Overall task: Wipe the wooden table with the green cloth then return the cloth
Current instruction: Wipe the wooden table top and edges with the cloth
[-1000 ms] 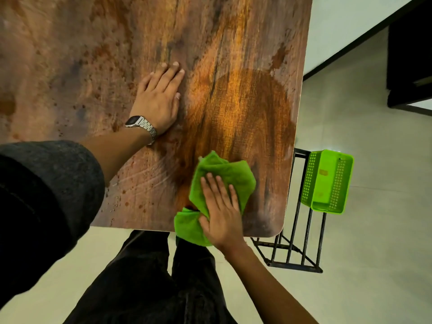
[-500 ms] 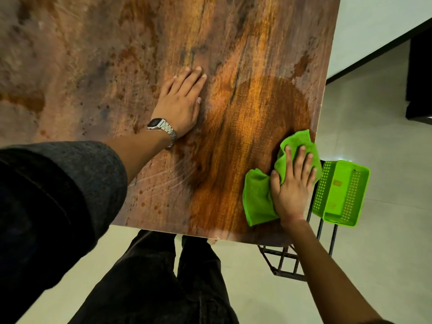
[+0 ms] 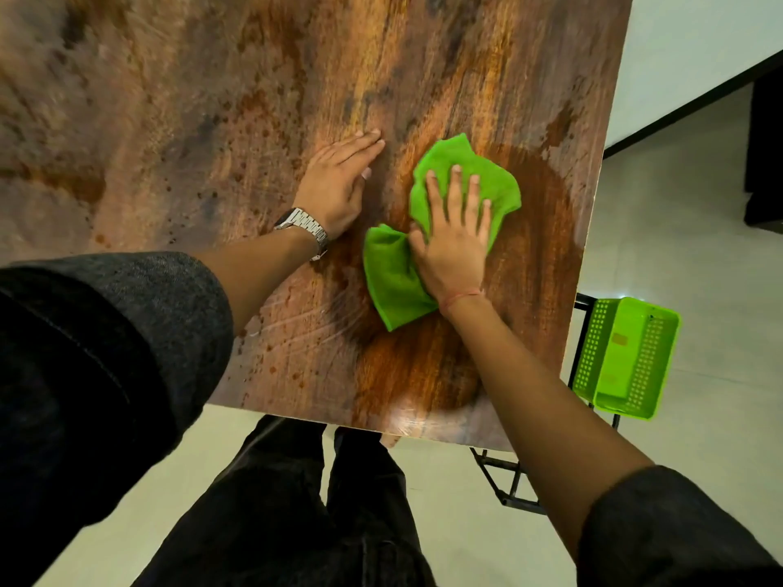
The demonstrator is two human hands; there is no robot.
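The wooden table [image 3: 212,120] fills the upper left of the head view, brown with dark stains and wet streaks. A crumpled green cloth [image 3: 392,277] lies on it right of centre. My right hand [image 3: 455,243] presses flat on the cloth, fingers spread and pointing away from me. My left hand [image 3: 339,184], with a metal watch on the wrist, rests palm down on the bare wood just left of the cloth, holding nothing.
A green perforated plastic basket [image 3: 627,358] sits on a black metal rack [image 3: 508,493] beside the table's right edge, lower than the tabletop. Pale floor tiles surround the table. My dark trousers show below the near edge. Dark furniture stands at far right.
My right hand has slid the cloth from the table's right edge up and leftward, close to my left hand. The left hand stays planted on the wood.
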